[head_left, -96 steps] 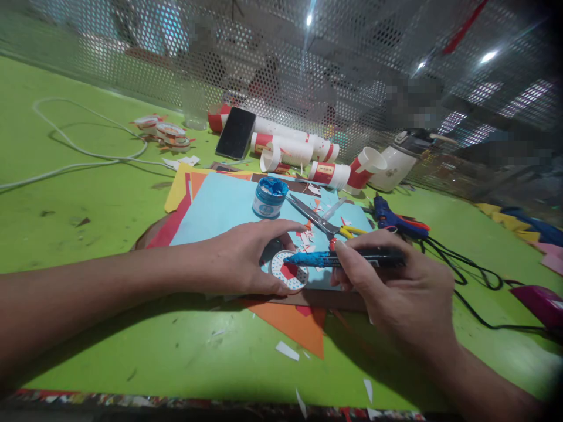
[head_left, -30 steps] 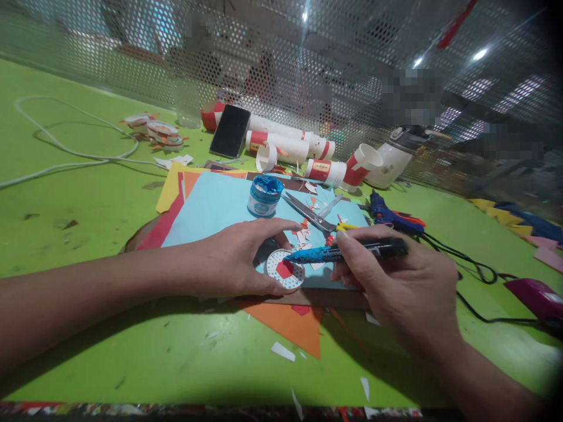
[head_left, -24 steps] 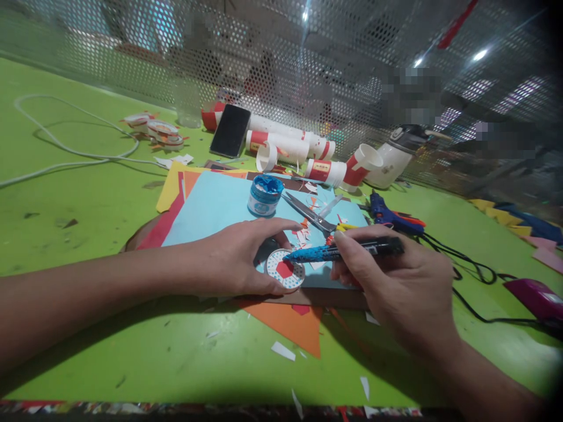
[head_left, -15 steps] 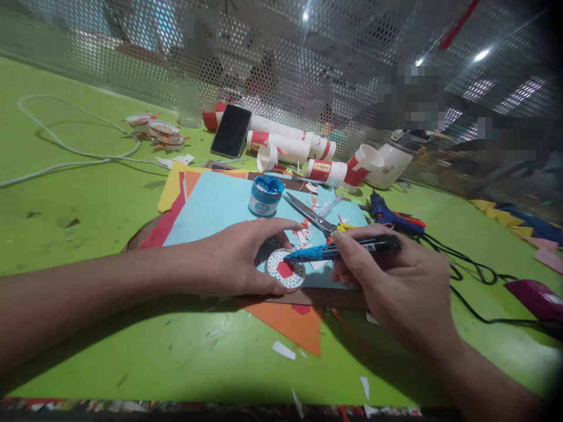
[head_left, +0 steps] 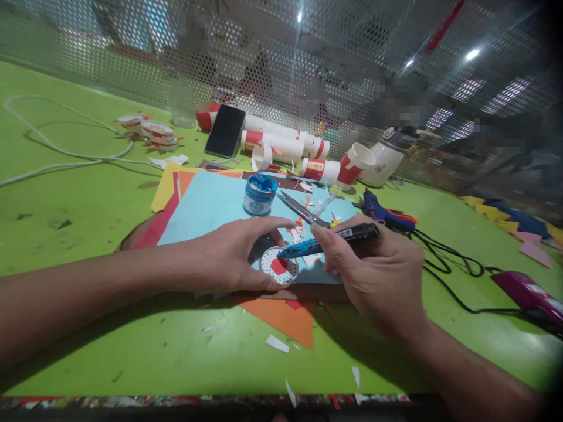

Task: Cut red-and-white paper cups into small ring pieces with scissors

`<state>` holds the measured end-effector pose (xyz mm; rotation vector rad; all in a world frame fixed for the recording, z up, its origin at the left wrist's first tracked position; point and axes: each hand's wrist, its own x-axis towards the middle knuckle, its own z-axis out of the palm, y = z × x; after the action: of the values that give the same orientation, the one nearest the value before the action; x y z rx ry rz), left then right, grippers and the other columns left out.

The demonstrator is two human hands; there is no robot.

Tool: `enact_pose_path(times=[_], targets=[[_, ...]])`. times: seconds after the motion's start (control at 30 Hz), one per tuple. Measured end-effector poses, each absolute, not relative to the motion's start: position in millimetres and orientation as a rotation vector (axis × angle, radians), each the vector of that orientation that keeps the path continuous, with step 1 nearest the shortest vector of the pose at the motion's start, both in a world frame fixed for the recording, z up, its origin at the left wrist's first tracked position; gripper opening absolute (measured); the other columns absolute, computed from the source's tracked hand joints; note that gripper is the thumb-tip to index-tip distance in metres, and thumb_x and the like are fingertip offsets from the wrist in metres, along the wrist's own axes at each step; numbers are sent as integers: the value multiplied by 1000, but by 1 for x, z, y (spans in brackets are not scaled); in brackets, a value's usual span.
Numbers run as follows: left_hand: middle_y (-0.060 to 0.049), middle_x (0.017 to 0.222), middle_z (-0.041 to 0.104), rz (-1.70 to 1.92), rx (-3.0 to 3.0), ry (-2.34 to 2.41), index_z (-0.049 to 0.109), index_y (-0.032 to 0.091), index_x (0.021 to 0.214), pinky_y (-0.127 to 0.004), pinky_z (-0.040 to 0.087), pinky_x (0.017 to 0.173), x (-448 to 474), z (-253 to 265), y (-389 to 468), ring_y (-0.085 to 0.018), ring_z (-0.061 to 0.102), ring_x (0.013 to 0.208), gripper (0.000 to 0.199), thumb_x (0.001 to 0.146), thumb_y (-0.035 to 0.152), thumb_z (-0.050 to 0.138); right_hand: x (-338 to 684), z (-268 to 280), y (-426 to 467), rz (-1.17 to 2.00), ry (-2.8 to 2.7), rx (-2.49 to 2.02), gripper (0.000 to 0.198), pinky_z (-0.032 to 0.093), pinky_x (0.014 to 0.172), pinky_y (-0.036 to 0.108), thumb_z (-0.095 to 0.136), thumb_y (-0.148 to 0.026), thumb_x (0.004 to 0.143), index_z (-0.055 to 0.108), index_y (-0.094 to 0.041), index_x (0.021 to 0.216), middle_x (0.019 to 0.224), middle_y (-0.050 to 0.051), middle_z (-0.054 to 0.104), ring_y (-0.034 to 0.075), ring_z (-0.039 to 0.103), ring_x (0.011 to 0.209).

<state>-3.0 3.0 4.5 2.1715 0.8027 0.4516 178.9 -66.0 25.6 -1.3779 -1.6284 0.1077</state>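
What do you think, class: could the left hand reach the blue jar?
Probably yes: the blue jar stands just beyond the left hand, nothing between, though that hand steadies the dotted disc.

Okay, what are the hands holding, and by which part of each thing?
The right hand holds the marker by its black barrel, behind the blue-smeared end. The left hand holds the dotted disc by its edge.

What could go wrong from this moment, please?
The blue-smeared marker in the right hand could smudge the dotted disc at its tip. The open blue paint jar stands near the left hand and might get knocked over. The scissors lie close to the right hand and could perhaps nick it.
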Motion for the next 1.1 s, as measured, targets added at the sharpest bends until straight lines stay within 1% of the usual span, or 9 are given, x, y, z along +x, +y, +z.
enact_pose_path(times=[0.1, 0.3, 0.4, 0.47, 0.67, 0.73, 0.87, 1.0, 1.1], targets=[[-8, 128, 58, 439, 2171, 815, 41, 22, 137, -38, 44, 94, -4, 6, 3, -28, 55, 113, 79, 68, 41, 73, 180, 24, -66, 88, -1641, -1374, 33, 33, 44, 24, 69, -35, 80, 57, -18, 54, 46, -6, 50, 8, 42, 43], [-8, 129, 56, 424, 2166, 809, 38, 22, 139, -38, 44, 94, -5, 6, 3, -28, 55, 113, 82, 68, 44, 73, 187, 32, -72, 194, -1498, -1295, 26, 38, 42, 25, 68, -37, 81, 60, -21, 62, 50, -4, 55, 10, 47, 44], [-6, 128, 58, 406, 2175, 830, 38, 24, 140, -37, 44, 92, -5, 7, 3, -27, 56, 111, 81, 68, 41, 73, 190, 37, -76, 106, -1396, -1242, 25, 35, 40, 27, 67, -35, 82, 60, -22, 61, 49, -5, 52, 11, 46, 43], [-5, 125, 59, 400, 2174, 834, 38, 25, 140, -36, 44, 91, -5, 7, 3, -27, 57, 109, 81, 68, 41, 73, 192, 38, -76, 110, -1397, -1230, 25, 33, 39, 27, 67, -34, 81, 60, -22, 60, 48, -5, 52, 10, 45, 41], [-6, 123, 59, 411, 2183, 813, 38, 25, 139, -35, 44, 91, -6, 6, 3, -25, 57, 108, 79, 70, 39, 71, 200, 34, -70, 175, -1359, -1144, 24, 35, 40, 29, 67, -37, 83, 64, -20, 66, 49, -4, 53, 12, 49, 42], [-7, 125, 58, 417, 2195, 823, 37, 25, 140, -36, 44, 92, -6, 5, 2, -26, 56, 109, 80, 69, 39, 71, 204, 33, -66, 181, -1329, -1115, 24, 37, 41, 29, 66, -37, 83, 65, -19, 68, 50, -3, 54, 12, 49, 43], [-10, 134, 52, 444, 2228, 840, 36, 23, 141, -39, 40, 97, -5, 6, 0, -29, 51, 118, 82, 69, 39, 71, 213, 32, -59, 211, -1306, -1041, 22, 41, 41, 28, 66, -36, 84, 66, -17, 73, 48, -5, 52, 11, 49, 41], [-12, 135, 50, 439, 2249, 850, 29, 21, 143, -39, 41, 97, -4, 7, -3, -30, 49, 120, 88, 68, 39, 71, 219, 35, -54, 211, -1296, -1007, 24, 39, 38, 25, 66, -36, 84, 61, -18, 69, 48, -6, 52, 9, 48, 40], [-14, 133, 51, 457, 2234, 801, 27, 22, 144, -42, 40, 98, -5, 6, -4, -31, 50, 118, 92, 66, 42, 74, 222, 37, -51, 221, -1291, -981, 24, 39, 40, 25, 66, -38, 84, 61, -18, 72, 47, -7, 52, 9, 47, 39]])
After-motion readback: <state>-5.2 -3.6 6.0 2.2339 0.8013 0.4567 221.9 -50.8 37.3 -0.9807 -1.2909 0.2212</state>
